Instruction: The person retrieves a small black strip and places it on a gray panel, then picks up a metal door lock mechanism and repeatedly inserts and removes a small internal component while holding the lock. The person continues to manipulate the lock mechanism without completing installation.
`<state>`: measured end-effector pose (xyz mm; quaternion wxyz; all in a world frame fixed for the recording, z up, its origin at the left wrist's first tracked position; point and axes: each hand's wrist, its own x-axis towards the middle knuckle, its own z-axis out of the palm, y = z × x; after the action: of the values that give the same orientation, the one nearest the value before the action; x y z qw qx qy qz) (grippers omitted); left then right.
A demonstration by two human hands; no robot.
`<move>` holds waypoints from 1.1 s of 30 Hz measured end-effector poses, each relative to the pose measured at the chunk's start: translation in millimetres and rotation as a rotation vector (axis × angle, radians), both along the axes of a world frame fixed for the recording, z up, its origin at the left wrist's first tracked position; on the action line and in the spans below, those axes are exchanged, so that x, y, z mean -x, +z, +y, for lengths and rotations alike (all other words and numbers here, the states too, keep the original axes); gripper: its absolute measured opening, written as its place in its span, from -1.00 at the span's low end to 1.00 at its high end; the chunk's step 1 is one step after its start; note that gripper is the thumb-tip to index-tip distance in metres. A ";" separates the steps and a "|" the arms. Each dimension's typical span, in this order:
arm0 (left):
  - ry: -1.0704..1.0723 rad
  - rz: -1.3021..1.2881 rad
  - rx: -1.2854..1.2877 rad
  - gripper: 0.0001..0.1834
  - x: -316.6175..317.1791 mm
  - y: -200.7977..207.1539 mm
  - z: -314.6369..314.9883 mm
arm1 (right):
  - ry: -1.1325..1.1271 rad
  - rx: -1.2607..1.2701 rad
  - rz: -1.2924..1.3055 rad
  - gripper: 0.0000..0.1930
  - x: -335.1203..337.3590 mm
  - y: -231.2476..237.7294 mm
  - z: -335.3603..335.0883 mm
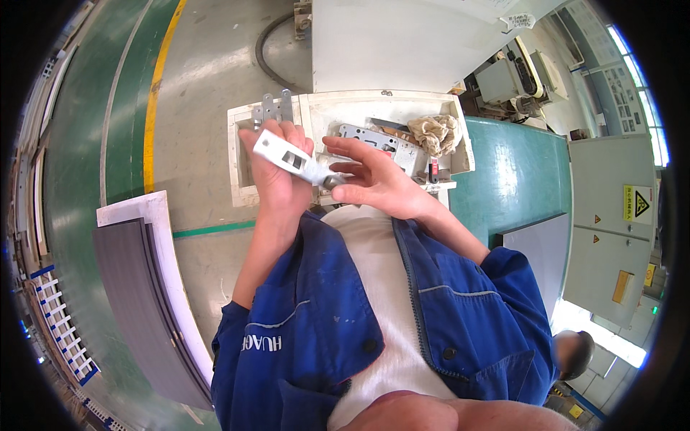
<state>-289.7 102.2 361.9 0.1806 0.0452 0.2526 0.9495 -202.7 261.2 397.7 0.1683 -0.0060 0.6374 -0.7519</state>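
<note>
My left hand [282, 176] is closed around a white metal piece [277, 149] with rectangular cut-outs, like a lock or handle fitting. Its lower right part is smeared by motion and meets a dark round end [331, 182]. Beside that end is my right hand [381, 181], fingers apart and loosely curved, its thumb close to the round end; whether they touch I cannot tell. Under my hands stands a white divided tray [305, 108]. Flat metal lock plates [370, 136] lie in its right compartment, and grey metal strips with holes [277, 106] stick up in the left one.
A crumpled beige rag [435, 134] and a small red and black item [433, 170] lie at the tray's right side. Beyond rises a large white panel [388, 47]. Dark boards [136, 287] are at my left, a grey cabinet [611, 215] at my right. A hose [266, 54] curves behind.
</note>
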 end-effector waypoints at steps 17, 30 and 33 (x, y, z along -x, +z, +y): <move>-0.292 -0.044 -0.092 -0.31 -17.5 -6.9 -23.6 | -0.485 -0.759 0.484 -0.27 -1.9 11.6 9.9; -0.268 0.353 0.607 -0.60 -12.3 -7.2 -14.8 | -0.439 -0.787 0.322 -0.15 -6.9 -16.9 16.5; -0.234 0.336 0.606 -0.58 -13.7 -2.0 -12.4 | -0.403 -0.654 0.281 -0.31 -4.2 -18.4 22.8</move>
<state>-276.0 89.8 359.9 0.2492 0.1735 0.5416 0.7839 -198.5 284.0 379.3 -0.0780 0.0699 0.8482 -0.5193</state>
